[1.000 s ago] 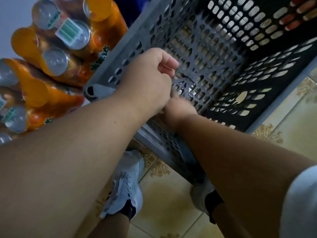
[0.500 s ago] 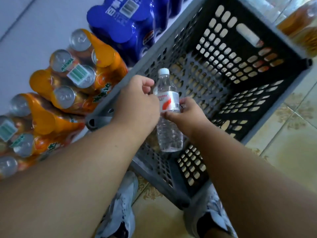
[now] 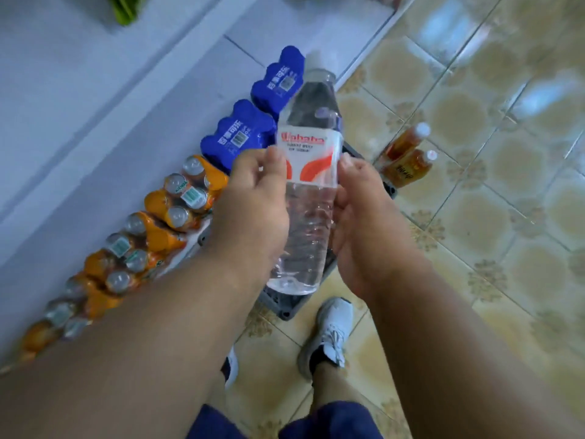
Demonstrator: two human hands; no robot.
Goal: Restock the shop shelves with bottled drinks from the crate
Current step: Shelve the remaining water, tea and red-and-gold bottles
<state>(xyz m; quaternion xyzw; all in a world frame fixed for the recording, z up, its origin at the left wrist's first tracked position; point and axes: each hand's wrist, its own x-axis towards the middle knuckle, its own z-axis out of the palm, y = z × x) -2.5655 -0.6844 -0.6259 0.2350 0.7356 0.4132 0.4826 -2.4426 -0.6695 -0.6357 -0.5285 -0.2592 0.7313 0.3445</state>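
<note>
Both hands hold a clear water bottle [image 3: 305, 198] upright, the left hand [image 3: 253, 198] and right hand [image 3: 357, 213] gripping its sides. Below it sits a dark crate [image 3: 285, 307] on the tiled floor [image 3: 474, 217], with orange can packs [image 3: 177, 198] and blue packs [image 3: 237, 134] alongside.

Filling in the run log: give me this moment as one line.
held: clear plastic water bottle | left hand: grips | right hand: grips | bottle: above dark plastic crate
</note>
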